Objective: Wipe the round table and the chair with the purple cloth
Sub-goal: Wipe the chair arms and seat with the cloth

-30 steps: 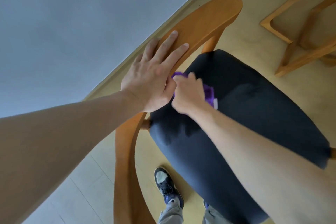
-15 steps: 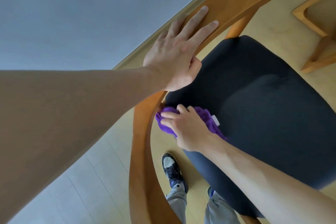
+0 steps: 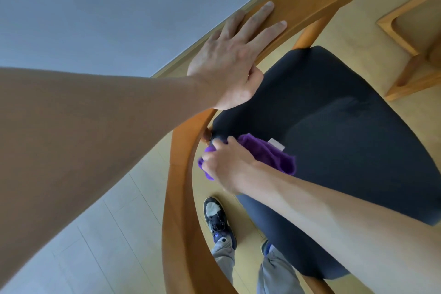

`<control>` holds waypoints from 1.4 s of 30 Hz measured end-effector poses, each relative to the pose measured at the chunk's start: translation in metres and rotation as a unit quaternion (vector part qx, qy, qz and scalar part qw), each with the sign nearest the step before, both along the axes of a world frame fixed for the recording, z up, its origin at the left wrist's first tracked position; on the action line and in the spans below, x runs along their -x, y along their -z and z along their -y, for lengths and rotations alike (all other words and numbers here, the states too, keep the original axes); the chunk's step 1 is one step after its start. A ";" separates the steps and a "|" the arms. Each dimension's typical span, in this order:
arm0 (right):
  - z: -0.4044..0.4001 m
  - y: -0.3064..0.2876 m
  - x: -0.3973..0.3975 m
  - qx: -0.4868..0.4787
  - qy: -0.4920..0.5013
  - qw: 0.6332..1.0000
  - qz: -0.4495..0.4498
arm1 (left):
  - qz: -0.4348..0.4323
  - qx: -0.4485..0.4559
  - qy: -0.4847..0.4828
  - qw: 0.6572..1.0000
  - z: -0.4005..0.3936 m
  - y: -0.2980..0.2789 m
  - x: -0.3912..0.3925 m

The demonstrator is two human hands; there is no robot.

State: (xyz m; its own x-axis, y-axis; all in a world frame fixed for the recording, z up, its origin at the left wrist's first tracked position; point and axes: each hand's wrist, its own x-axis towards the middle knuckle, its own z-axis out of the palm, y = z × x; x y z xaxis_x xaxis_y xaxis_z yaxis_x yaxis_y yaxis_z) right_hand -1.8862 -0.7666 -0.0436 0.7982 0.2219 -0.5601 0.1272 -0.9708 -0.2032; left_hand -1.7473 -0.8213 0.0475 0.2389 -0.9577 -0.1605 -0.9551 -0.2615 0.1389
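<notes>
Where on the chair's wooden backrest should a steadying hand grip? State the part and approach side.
Grip the backrest on its broad, flat top rail, coming from above, as the left hand does now with fingers laid straight along it. The rail's width gives the palm a firm seat while the right hand works the purple cloth.

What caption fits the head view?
Left hand rests on the chair's backrest while right hand wipes its seat with purple cloth.

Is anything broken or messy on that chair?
Nothing looks broken or spilled. The left hand rests flat on the wooden backrest, and the right hand grips the purple cloth at the edge of the dark seat cushion. The cushion only shows a faint paler patch.
</notes>
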 end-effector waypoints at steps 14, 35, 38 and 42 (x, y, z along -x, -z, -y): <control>0.023 0.002 0.133 -0.131 -0.016 0.984 -0.119 | -0.009 0.026 -0.003 1.000 -0.003 0.004 -0.002; 0.085 0.018 0.119 -0.197 0.274 0.941 0.010 | 0.002 0.028 0.010 1.000 -0.003 0.007 -0.003; 0.117 0.027 0.114 -0.135 0.513 0.828 0.183 | 0.010 0.036 0.011 0.999 -0.003 0.008 -0.003; 0.067 0.035 0.102 0.021 0.531 0.834 0.149 | 0.022 0.034 0.015 0.999 -0.004 0.011 -0.003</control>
State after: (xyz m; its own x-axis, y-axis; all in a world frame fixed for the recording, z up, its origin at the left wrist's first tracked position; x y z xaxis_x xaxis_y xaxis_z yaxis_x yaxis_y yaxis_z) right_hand -1.9878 -0.8337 -0.0791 0.6374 -0.7130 -0.2920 -0.7699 -0.5736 -0.2798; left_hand -1.7445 -0.8173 0.0368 0.2159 -0.9728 -0.0841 -0.9677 -0.2246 0.1142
